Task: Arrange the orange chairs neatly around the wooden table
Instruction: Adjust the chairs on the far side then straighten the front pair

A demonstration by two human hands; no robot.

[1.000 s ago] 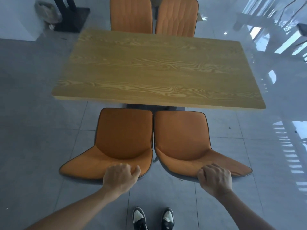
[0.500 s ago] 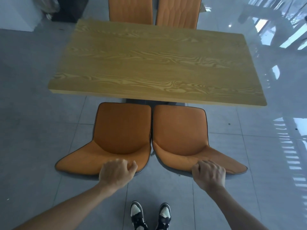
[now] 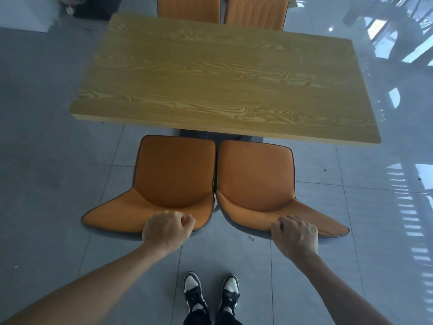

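A wooden table (image 3: 220,73) with a bare top fills the upper middle. Two orange chairs stand side by side at its near edge, their inner edges touching and their seats just short of the tabletop. My left hand (image 3: 167,229) grips the top of the left near chair's (image 3: 173,174) backrest. My right hand (image 3: 295,233) grips the top of the right near chair's (image 3: 255,177) backrest. Across the table, a far left chair (image 3: 188,8) and a far right chair (image 3: 256,12) stand next to each other, only their backrests showing.
The floor is glossy grey tile (image 3: 58,172) with bright window reflections at the right (image 3: 403,184). My two black-and-white shoes (image 3: 210,294) stand just behind the near chairs. A white wall corner (image 3: 23,12) and a dark base (image 3: 98,8) lie at the far left.
The table and near chairs sit slightly higher in the view than a second ago. Both hands keep the same grip on the backrests.
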